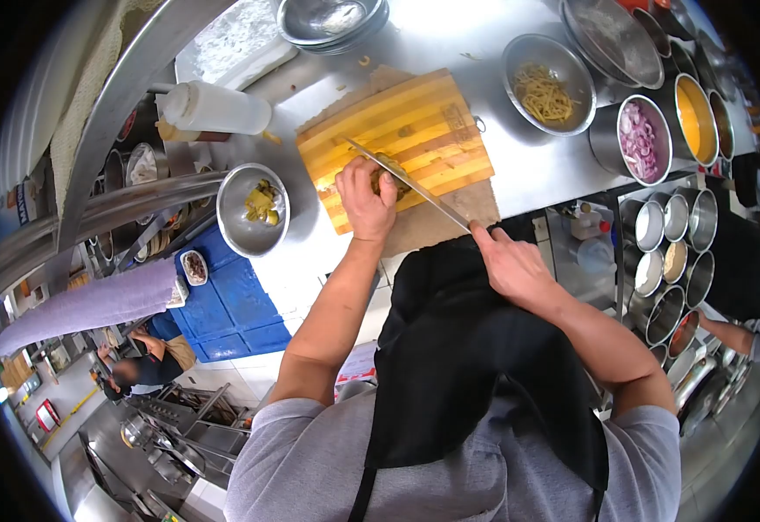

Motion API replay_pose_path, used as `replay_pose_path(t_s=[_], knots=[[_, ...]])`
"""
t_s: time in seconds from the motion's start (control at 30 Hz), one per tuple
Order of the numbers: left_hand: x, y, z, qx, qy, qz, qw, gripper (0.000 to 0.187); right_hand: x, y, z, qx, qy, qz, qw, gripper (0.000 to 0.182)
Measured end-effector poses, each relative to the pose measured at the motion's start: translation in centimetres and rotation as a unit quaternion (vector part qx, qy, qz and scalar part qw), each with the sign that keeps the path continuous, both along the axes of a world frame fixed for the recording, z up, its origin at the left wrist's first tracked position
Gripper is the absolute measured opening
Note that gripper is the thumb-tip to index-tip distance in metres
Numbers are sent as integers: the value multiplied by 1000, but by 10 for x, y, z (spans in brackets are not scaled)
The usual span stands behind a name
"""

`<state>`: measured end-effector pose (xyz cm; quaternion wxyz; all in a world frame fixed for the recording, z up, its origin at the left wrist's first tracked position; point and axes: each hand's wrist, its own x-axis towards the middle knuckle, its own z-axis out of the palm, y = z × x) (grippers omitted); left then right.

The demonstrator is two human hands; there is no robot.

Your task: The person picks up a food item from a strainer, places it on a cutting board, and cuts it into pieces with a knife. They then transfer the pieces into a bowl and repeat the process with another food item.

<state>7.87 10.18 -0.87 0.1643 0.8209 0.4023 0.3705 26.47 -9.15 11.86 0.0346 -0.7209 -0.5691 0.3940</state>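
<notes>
My right hand (519,271) is closed around the handle of a long kitchen knife (423,193). Its blade slants across the wooden cutting board (450,96), over a small yellow-green vegetable (383,177) that looks pickled. Curled fingers of my left hand (368,202) press that vegetable down just beside the blade and partly cover it. A few small green bits lie on the board above the knife. Left of the board, a steel bowl (228,228) holds cut yellow-green pieces (262,204).
A bowl of thin yellowish strips (544,92), a pot of chopped red onion (641,143) and an orange-filled pot (695,120) stand at right. A squeeze bottle (219,109) lies at left, near a metal rail (145,202). Other people appear at both sides.
</notes>
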Motion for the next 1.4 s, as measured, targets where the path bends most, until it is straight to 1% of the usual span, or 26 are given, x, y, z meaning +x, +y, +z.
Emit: replay_pose_path(t_s=[0.1, 0.17, 0.2, 0.27, 0.37, 0.5, 0.53, 0.57, 0.6, 0.63, 0.67, 0.7, 0.73, 0.77, 0.8, 0.83, 0.87, 0.9, 0.97, 1.0, 1.07, 1.17, 1.23, 1.27, 1.3, 1.4], knots=[[-2, -3, -2, -4, -6, -4, 1000, 26, -7, 19, -25, 8, -15, 9, 1000, 47], [0, -2, -2, -2, -11, -2, 1000, 24, -6, 30, -43, 51, 32, -11, 998, 47], [-1, -1, -1, 2, -13, -3, 1000, 24, 0, 38, -40, 56, 30, -12, 998, 47], [0, -2, 2, 9, -20, -7, 1000, 21, 11, 45, -28, -26, 47, 3, 999, 40], [-2, -1, 11, -19, -18, -6, 1000, 22, 25, 26, -22, 22, 78, -42, 996, 36], [1, 18, 50, -40, 11, -11, 999, 23, 39, 3, -3, 50, 51, -63, 995, 34], [8, 28, 65, -178, -101, 9, 979, 26, 41, 0, -1, 49, 60, -73, 994, 34], [14, 36, 77, -312, -209, 29, 926, 29, 44, -4, 2, 47, 69, -83, 993, 35], [20, 43, 85, -409, -305, -1, 860, 47, 46, -9, -1, 51, 67, -83, 993, 35], [23, 43, 89, -405, -307, -2, 861, 47, 48, -13, -6, 84, 139, -81, 983, 34], [29, 41, 92, -510, -393, -80, 761, 57, 51, -15, -8, 118, 210, -77, 968, 34], [34, 40, 95, -597, -463, -158, 636, 67, 54, -13, -3, 123, 208, -74, 968, 34], [36, 36, 91, -642, -465, -194, 578, 77, 56, -11, 3, 52, 296, -109, 947, 34], [37, 31, 88, -640, -465, -197, 579, 77, 58, -11, 8, -21, 381, -143, 913, 35], [38, 23, 84, -650, -465, -233, 554, 79, 60, -12, 3, -42, 447, -173, 877, 50], [42, 13, 87, -660, -464, -268, 527, 82, 63, -14, -4, -38, 445, -172, 878, 50], [48, 2, 89, -660, -473, -173, 557, 75, 67, -17, -14, -49, 464, -186, 865, 54], [43, 1, 87, -656, -477, -173, 559, 75, 71, -18, -19, -60, 483, -198, 851, 58], [28, 3, 76, -660, -440, -139, 593, 60, 73, -22, -25, -54, 486, -205, 848, 65], [7, 10, 73, -632, -431, -143, 628, 39, 74, -25, -26, -44, 477, -245, 843, 68], [-32, 20, 88, -536, -429, -128, 716, 32, 80, -32, -25, -33, 464, -309, 830, 75], [-106, 54, 110, -413, -380, -32, 827, 28, 89, -44, -21, -37, 421, -317, 849, 71], [-142, 78, 117, -321, -231, 80, 915, 30, 89, -48, -25, -36, 413, -302, 858, 73], [-155, 82, 117, -205, -41, 121, 971, 33, 87, -49, -25, -39, 383, -302, 872, 69], [-162, 83, 117, -79, 153, 153, 973, 37, 86, -49, -25, -42, 352, -304, 884, 66], [-118, 55, 130, -38, 131, 93, 986, 47, 79, -45, -25, -26, 299, -256, 919, 53]])
